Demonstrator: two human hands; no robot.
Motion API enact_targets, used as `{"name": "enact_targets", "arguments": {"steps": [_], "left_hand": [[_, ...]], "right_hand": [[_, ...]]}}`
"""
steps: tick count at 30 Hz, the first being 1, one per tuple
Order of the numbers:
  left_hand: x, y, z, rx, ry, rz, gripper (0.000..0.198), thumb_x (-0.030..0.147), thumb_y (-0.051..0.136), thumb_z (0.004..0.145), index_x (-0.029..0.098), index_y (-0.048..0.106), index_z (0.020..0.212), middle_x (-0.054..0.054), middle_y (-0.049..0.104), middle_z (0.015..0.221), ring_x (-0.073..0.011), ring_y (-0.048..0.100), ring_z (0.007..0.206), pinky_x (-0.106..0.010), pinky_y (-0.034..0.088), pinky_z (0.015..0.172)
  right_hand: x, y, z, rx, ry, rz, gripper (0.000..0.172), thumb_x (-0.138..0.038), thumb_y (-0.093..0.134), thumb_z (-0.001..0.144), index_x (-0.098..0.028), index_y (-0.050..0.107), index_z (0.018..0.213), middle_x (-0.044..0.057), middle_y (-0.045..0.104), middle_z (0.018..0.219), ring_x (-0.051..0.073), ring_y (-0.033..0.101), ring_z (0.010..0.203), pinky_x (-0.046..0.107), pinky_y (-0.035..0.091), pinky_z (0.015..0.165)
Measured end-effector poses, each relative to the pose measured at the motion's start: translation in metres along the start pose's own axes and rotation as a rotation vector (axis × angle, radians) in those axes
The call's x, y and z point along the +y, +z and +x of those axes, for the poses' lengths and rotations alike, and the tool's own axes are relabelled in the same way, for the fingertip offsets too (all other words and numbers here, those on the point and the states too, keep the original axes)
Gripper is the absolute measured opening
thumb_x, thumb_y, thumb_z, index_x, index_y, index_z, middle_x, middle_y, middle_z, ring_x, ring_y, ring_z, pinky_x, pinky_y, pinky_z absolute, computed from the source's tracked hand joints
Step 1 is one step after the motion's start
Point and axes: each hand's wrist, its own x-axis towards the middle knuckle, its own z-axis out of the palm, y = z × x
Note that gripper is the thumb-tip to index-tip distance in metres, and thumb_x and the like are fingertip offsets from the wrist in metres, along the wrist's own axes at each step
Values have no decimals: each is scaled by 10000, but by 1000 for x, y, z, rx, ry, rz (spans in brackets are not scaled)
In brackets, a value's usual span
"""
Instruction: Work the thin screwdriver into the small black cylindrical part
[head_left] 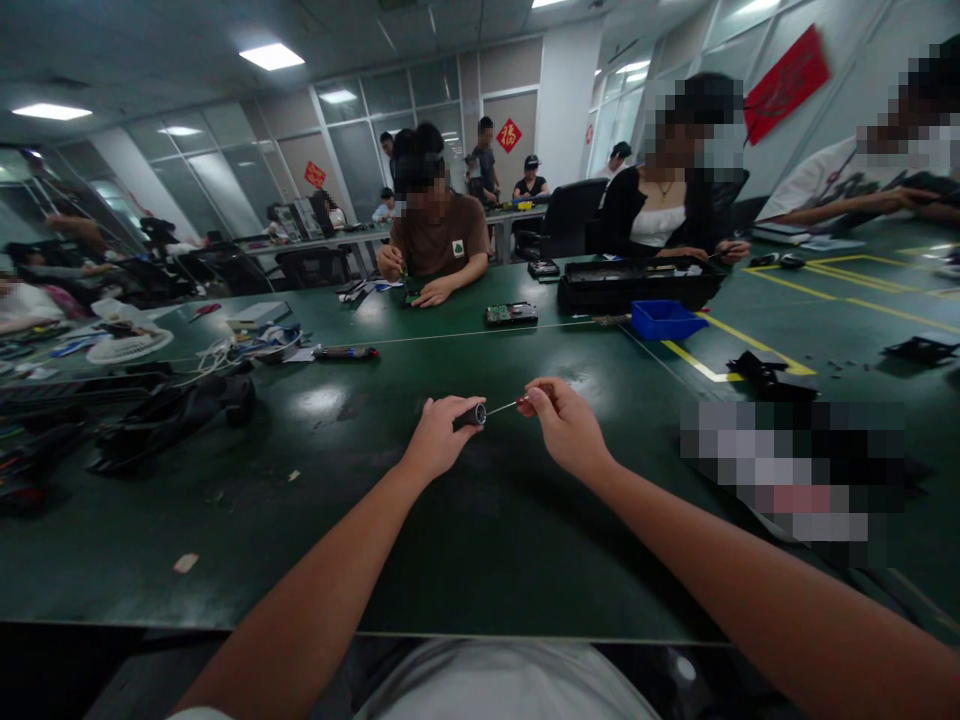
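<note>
My left hand (439,435) is closed round a small dark cylindrical part (472,415), held just above the green table (465,540). My right hand (564,425) pinches a thin screwdriver (504,406) with a reddish handle end. Its metal shaft points left, and the tip meets the end of the cylindrical part. Both hands hover in the middle of the table, a short way in front of me.
A blue bin (664,319) and a black tray (637,283) lie at the far right, with a circuit board (511,313) beside them. Black bags (172,410) and cables lie at the left. Other people sit working across the table and to the right.
</note>
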Motion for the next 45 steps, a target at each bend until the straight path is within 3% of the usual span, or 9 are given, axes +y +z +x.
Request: {"name": "enact_targets", "arguments": {"steps": [6,17,26,34,45], "left_hand": [[-1,1,1,19,-4,-14,399,182,681,853,287,655,1237,-61,654,1250,-265,558,1209,-593,218,1171],[-1,2,0,36,12,-40,406,188,686,852,269,658,1249,-55,671,1220,-248,589,1158,-504,330,1147],[0,2,0,20,3,-37,416,208,685,857,272,646,1266,-56,660,1239,-252,578,1176,-480,369,1112],[-8,5,1,14,-12,-49,434,246,696,853,273,638,1283,-52,667,1193,-235,605,1102,-405,441,1005],[-4,5,0,-16,-31,-53,424,191,702,841,248,652,1257,-45,674,1167,-221,605,1085,-370,434,997]], "right_hand": [[3,2,1,-18,-1,38,197,-381,486,952,-215,585,988,53,719,866,198,699,806,377,551,777],[-3,-1,-2,62,-45,-21,216,-400,465,966,-214,575,976,66,717,866,212,699,802,382,542,762],[-2,2,-1,9,-10,3,211,-389,474,951,-207,579,974,63,721,859,210,694,799,390,539,770],[2,-6,-1,78,-70,-24,232,-414,467,978,-212,581,992,56,692,874,208,678,806,376,528,757],[1,-5,-2,38,-119,-127,199,-387,451,988,-226,569,995,51,710,863,219,699,810,379,520,757]]}}
